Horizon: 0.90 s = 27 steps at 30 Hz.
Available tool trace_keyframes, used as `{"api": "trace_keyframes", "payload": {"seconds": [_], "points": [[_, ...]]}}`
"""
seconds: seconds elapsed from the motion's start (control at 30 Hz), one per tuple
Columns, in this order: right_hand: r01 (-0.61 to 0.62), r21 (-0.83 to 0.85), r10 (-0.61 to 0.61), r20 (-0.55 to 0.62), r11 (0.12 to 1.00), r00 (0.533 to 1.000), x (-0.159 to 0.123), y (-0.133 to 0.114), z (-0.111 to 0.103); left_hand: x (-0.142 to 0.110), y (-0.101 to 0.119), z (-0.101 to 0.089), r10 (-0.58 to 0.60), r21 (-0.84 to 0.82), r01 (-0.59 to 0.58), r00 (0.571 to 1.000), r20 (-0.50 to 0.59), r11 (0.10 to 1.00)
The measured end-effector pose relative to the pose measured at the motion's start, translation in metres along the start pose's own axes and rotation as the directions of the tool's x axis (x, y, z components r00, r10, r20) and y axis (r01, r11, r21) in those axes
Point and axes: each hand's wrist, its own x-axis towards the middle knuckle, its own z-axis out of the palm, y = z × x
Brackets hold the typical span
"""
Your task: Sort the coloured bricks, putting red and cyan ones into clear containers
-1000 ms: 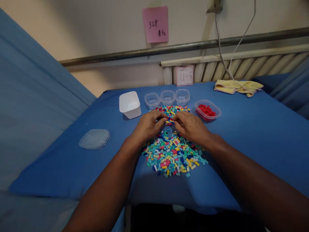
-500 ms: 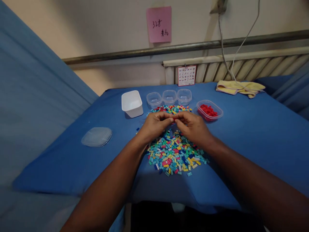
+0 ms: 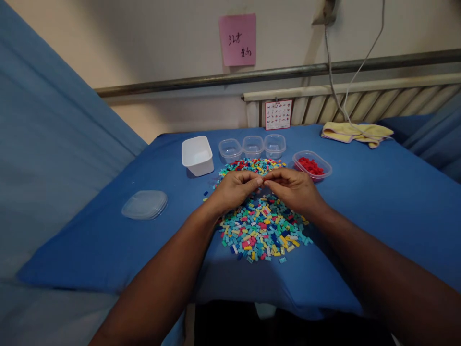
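Head camera view: the left hand (image 3: 236, 190) and the right hand (image 3: 297, 190) meet fingertip to fingertip over the loose toy bricks, each with thumb and forefinger pinched together. Such a close, two-sided pinch suits very small pieces, but the fingers cover whatever might be between them, so I cannot tell whether either hand grasps a brick. The mixed bricks lie on the blue-covered surface (image 3: 378, 206) in a far heap (image 3: 245, 165), just beyond the fingers, and a near spread (image 3: 257, 235), between the forearms; having both so central probably keeps every colour within easy reach. Just beyond the right hand, a see-through tub (image 3: 326, 173) holds red bricks (image 3: 310, 166) only, which suggests grouping by colour, and its spot on that side likely makes for a short reach. Three see-through containers (image 3: 253, 147) stand side by side behind the far heap, open side up, with a white plastic tub (image 3: 201, 169) to their left, seemingly set there to leave room for the hands. Lids (image 3: 144, 204) are stacked flat at the left, presumably out of the way. A picture card (image 3: 278, 115) is upright against the radiator (image 3: 360, 106), facing the person, perhaps so it can be read, and a yellow cloth (image 3: 355, 132) lies crumpled at the far right.
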Motion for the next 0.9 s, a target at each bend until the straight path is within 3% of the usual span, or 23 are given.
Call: {"api": "trace_keyframes", "payload": {"seconds": [0.07,0.13,0.23,0.37,0.47,0.57,0.7,0.9], "points": [[0.005,-0.063,-0.007,-0.041,0.998,0.999,0.002,-0.004,-0.006,0.001,-0.003,-0.002,0.047,0.11,-0.047,0.999,0.005,0.993],[0.017,-0.168,-0.036,-0.109,0.986,0.993,0.004,-0.01,-0.017,0.003,-0.008,-0.006,0.131,0.328,-0.105,0.99,-0.058,0.939],[0.039,-0.389,-0.126,-0.201,0.92,0.971,0.009,-0.013,-0.045,0.005,-0.016,-0.014,0.263,0.656,-0.161,0.963,-0.059,0.737],[-0.041,-0.653,-0.129,-0.209,0.756,0.969,0.012,-0.001,-0.083,0.006,-0.02,-0.017,0.224,0.816,-0.211,0.969,0.103,0.539],[-0.085,-0.752,-0.084,-0.183,0.654,0.98,0.01,0.016,-0.096,0.009,-0.018,-0.014,0.171,0.87,-0.234,0.97,0.176,0.434],[-0.061,-0.785,-0.088,-0.146,0.617,0.985,0.009,0.025,-0.096,0.014,-0.014,-0.011,0.128,0.896,-0.273,0.961,0.244,0.351],[0.047,-0.76,-0.17,-0.084,0.648,0.982,0.01,0.018,-0.089,0.018,-0.009,-0.009,0.074,0.909,-0.299,0.954,0.29,0.291],[0.195,-0.687,-0.23,0.043,0.699,0.972,0.008,-0.002,-0.063,0.018,-0.005,-0.008,0.058,0.893,-0.317,0.947,0.315,0.32]]}}
